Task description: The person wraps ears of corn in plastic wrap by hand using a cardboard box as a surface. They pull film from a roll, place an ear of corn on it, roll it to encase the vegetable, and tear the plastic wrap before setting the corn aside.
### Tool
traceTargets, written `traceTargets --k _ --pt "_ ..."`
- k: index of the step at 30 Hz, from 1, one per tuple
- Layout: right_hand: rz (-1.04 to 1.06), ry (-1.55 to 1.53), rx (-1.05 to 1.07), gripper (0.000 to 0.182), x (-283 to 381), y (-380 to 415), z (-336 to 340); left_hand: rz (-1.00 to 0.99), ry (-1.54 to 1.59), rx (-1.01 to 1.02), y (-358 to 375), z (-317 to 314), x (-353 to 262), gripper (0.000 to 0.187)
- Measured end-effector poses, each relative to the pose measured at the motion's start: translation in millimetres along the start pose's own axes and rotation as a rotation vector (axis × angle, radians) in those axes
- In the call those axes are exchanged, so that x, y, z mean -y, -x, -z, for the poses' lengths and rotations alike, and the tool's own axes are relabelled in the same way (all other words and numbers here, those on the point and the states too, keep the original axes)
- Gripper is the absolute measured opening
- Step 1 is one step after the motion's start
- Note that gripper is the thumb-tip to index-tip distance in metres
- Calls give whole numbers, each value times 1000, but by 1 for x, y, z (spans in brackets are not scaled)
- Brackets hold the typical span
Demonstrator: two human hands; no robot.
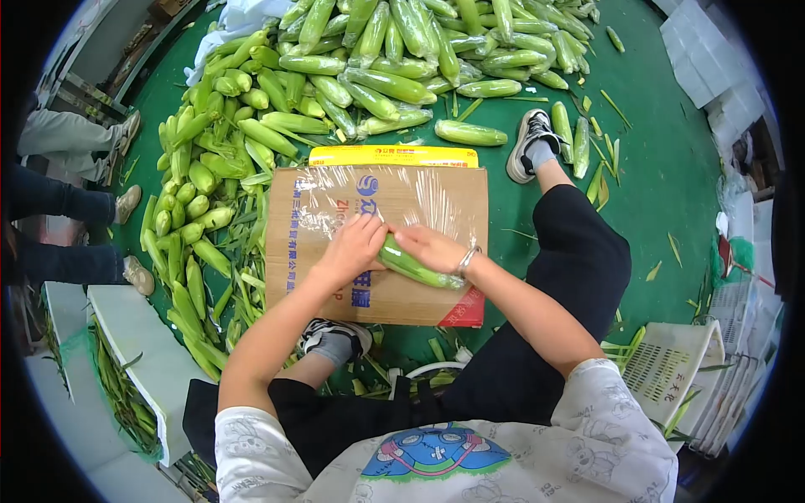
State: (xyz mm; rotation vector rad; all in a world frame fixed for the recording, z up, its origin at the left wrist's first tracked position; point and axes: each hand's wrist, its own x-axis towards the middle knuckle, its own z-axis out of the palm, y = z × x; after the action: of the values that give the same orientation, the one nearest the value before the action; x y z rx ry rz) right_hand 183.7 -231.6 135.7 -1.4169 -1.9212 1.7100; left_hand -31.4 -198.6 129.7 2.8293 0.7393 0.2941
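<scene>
An ear of corn (pixel 417 267), trimmed and still in its green husk, lies slantwise on top of a cardboard box (pixel 310 289) in front of me. Clear film on it shines. My left hand (pixel 356 243) is closed at the ear's far left end, fingers curled and pressed together. My right hand (pixel 429 248), with a bracelet at the wrist, wraps over the ear from above and hides part of it. Clear plastic film is spread over the box top beneath both hands. Just beyond it is a yellow cling film box (pixel 394 156).
Wrapped corn ears (pixel 394 84) are heaped beyond the box. Unwrapped husked ears (pixel 201 176) pile up at left. Other people's legs (pixel 67 205) stand at far left. A white plastic crate (pixel 671 369) is at right; loose leaves litter the green floor (pixel 662 210).
</scene>
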Motion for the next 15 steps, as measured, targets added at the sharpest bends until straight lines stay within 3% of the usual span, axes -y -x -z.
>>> traceTargets --k 2,4,6,8,10,12,13,14,15 --pt "226 -27 -122 56 -23 5 -24 -59 -26 21 9 5 -11 61" --pt "229 7 -117 59 -18 12 -29 80 115 71 35 -2 -37 62" --pt "251 443 -188 60 -11 17 -45 212 148 503 50 5 -75 78" --pt "258 607 -217 62 -8 25 -62 692 804 1007 62 16 -121 80" --pt "248 799 -365 63 -12 27 -73 1097 2207 1091 122 -3 -176 75" --pt "284 781 -385 64 -16 28 -75 1154 2144 1151 154 -5 -196 71" --pt "322 703 -405 62 -15 31 -73 1060 2017 1220 171 -5 -185 71" --pt "361 626 -432 60 -14 33 -71 967 1879 1280 183 -5 -172 71" --pt "377 635 -441 60 -10 41 -69 1021 1556 1274 176 19 -174 75"
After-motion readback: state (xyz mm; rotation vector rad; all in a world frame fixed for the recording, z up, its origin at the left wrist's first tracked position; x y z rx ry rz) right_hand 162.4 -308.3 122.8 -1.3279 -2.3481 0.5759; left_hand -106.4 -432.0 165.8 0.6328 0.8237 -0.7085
